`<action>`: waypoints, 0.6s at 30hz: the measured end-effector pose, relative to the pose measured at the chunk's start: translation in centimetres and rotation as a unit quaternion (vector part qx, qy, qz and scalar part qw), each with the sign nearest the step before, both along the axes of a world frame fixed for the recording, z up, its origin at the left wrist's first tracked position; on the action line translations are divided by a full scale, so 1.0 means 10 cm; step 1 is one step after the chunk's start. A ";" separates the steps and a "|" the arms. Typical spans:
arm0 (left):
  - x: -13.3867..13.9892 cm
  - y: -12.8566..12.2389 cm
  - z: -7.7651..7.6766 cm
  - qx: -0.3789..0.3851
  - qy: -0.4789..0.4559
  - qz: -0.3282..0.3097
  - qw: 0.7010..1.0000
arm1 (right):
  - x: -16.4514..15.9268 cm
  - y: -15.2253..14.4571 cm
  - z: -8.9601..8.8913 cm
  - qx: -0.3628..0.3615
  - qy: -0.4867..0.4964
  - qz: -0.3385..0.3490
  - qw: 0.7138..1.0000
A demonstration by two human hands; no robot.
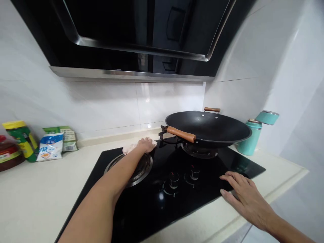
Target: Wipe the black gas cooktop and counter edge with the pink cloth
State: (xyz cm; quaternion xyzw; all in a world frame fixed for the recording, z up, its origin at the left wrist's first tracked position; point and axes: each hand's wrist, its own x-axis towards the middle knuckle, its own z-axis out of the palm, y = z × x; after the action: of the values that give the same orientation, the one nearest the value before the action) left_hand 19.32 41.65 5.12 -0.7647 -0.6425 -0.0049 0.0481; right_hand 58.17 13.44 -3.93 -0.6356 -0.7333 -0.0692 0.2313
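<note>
1. Left hand [145, 145] grips a pale cloth [128, 149] against the far edge of the left burner [146, 168].
2. Right hand [244, 194] lies open, fingers slightly bent, at the near right edge of the stove [141, 212].
3. Wok [210, 125] sits over the right burner [199, 152].
4. 2 packets [52, 146] stand far left on the counter [45, 199]; a flask [250, 140] stands far right.

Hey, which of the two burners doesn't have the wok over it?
The left burner: your left hand is at its far edge on a pale cloth, while the wok sits over the right burner.
</note>
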 end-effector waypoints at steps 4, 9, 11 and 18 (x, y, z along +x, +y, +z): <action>0.41 -0.33 -0.03 -0.002 -0.011 -0.064 0.998 | -0.02 0.00 0.03 -0.009 0.011 0.005 1.000; 0.82 -0.78 -0.02 -0.021 -0.032 -0.153 0.987 | -0.05 -0.02 0.06 0.000 0.020 0.013 1.000; 0.95 -0.89 0.01 -0.034 -0.041 -0.190 0.980 | -0.05 -0.02 0.07 0.008 0.018 0.018 1.000; 1.17 -1.09 0.08 -0.072 -0.083 -0.256 0.961 | -0.06 0.00 0.11 0.003 0.029 0.014 0.999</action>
State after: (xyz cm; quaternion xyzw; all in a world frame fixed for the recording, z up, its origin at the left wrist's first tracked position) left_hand 31.01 30.77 5.89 -0.9018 -0.4261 -0.0338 -0.0636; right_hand 57.55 13.41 -2.85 -0.6263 -0.7348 -0.0500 0.2556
